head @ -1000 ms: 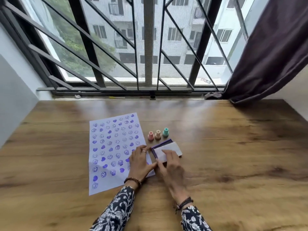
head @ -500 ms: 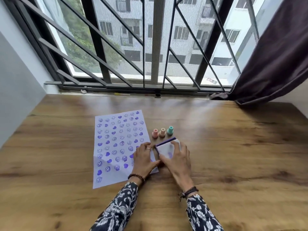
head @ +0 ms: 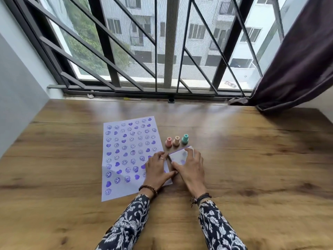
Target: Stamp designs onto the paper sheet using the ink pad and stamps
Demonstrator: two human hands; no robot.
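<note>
A white paper sheet [head: 126,154] covered with purple smiley and heart prints lies on the wooden table [head: 252,168]. To its right stand three small stamps: pink [head: 168,142], peach [head: 176,140] and teal [head: 185,138]. Just in front of them sits the ink pad [head: 179,156], its white lid down with a purple edge showing. My right hand [head: 189,168] lies on top of the lid, fingers spread across it. My left hand [head: 156,170] rests on the sheet's right edge, its thumb touching the pad's near corner.
A barred window [head: 165,51] runs along the table's far edge, with a dark curtain [head: 297,60] hanging at the right. A grey wall [head: 18,87] borders the left side. Small bits of litter lie on the sill.
The ink pad's lid, open and tilted a second ago, now lies flat under my right hand. The camera has tipped, so everything sits a little differently in view.
</note>
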